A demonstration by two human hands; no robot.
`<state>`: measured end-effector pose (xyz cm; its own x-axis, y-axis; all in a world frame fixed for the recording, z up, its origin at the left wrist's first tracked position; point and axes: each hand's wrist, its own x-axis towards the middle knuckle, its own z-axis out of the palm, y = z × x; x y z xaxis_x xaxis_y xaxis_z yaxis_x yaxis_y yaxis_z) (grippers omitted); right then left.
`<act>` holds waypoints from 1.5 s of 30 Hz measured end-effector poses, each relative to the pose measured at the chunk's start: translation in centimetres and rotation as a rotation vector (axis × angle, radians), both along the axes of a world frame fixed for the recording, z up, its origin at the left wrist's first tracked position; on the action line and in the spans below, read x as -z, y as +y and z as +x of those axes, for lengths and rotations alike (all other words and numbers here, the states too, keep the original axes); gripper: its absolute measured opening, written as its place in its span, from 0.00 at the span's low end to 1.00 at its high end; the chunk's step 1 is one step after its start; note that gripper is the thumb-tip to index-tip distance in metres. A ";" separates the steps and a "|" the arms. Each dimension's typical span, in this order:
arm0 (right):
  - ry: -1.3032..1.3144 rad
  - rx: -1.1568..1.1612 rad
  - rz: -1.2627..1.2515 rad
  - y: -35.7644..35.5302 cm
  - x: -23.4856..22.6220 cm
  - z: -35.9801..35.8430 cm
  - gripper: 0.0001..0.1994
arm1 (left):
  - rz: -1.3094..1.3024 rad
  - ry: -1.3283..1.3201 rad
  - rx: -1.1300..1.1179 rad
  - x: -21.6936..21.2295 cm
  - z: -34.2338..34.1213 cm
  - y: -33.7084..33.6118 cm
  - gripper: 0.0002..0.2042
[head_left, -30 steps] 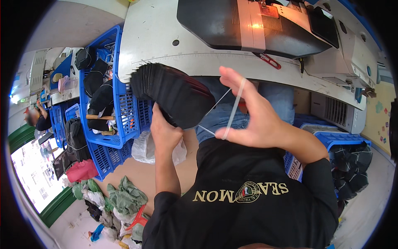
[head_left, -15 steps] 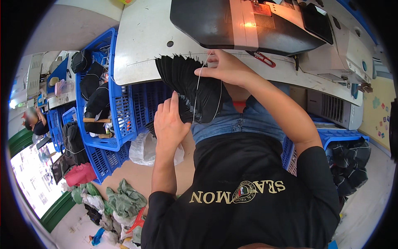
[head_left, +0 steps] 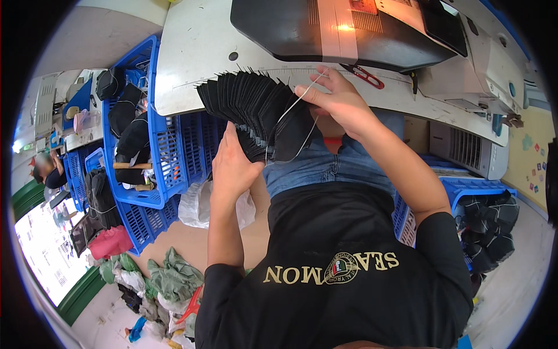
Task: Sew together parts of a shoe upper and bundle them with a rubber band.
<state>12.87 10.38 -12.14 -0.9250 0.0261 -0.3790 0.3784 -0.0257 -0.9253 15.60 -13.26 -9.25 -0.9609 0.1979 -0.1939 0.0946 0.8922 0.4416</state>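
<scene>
A thick bundle of black fabric pieces is fanned out at the front edge of the white worktable, partly over my lap. Against its lower left side rests my left hand, its thumb and fingers closed about the lower end of the stack. A thin white cord loops round the right end of the bundle. My right hand pinches that cord above and to the right of the stack, drawing it out into an open loop. Some of my left fingertips are hidden by the fabric.
Behind the bundle stands a black machine housing on the worktable. Red thread snips lie beside it. Blue crates with black bundles stand left; another blue crate is at right. A clear plastic bag lies below.
My right hand has moved right, pulling the cord off the bundle's middle toward its right end. The bundle has spread wider to the left, and my left hand has shifted slightly left.
</scene>
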 end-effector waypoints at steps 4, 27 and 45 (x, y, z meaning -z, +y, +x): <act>0.009 -0.019 -0.093 -0.6 -0.8 0.8 0.53 | 0.019 0.000 -0.026 0.0 0.0 0.4 0.44; 0.088 -0.543 -0.036 -2.1 0.6 -5.0 0.20 | -0.241 0.161 0.596 -0.8 1.4 1.6 0.40; -0.226 -0.401 0.193 0.9 0.1 -4.6 0.31 | 0.044 0.240 0.535 -0.9 0.9 0.1 0.37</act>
